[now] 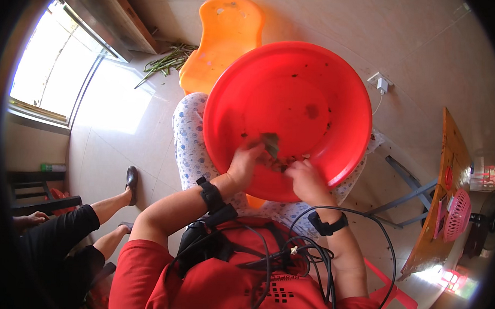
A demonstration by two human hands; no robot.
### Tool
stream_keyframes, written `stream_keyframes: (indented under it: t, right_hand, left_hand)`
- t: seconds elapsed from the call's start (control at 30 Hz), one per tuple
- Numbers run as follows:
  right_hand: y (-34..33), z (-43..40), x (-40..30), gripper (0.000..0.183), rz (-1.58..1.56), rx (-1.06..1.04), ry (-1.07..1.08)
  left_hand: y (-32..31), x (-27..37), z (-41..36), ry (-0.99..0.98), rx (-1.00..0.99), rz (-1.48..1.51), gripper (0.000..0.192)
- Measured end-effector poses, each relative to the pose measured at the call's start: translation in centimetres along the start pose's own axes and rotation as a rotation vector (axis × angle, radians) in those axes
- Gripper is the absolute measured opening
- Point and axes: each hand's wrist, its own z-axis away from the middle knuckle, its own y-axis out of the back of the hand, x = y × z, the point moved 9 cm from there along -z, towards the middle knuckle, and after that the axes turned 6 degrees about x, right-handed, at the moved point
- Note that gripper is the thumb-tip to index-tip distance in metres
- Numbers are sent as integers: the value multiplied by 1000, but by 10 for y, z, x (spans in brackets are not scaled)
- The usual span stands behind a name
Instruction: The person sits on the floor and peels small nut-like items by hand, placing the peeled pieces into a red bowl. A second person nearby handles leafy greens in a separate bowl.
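A large red plastic basin (290, 103) rests on my lap. Inside its near side, my left hand (245, 162) pinches a dark green leaf (270, 144), blurred by motion. My right hand (306, 177) reaches over the near rim beside a small heap of brownish scraps (279, 164). Its fingertips point down at the heap, and blur hides whether they grip anything. Small dark bits (294, 75) are scattered over the basin's floor and wall.
An orange plastic chair (227, 39) stands beyond the basin, with green stalks (171, 62) on the floor beside it. A charger (382, 85) sits in a floor-level outlet. To the right is a wooden folding table (435, 210). A seated person's leg (110, 213) is at left. Black cables (325, 259) cross my front.
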Motion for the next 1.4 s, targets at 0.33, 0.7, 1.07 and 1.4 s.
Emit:
stream_keyframes:
  t: [0.33,0.7,1.07,1.4]
  right_hand:
    - [-8,-3,3,30,35,75,-18]
    - [-44,-22,-28,35,75,56,113]
    - [14,-16,22,18,-418,272,-103]
    - [6,-16,21,14,-1189,166,-404]
  left_hand:
    - [20,-5,-4,-22,232,92,30]
    - [28,5,-5,-140,291,101,26]
    - [23,6,-9,-151,213,80,25]
    - [-9,1,-2,-51,-112,-273,28]
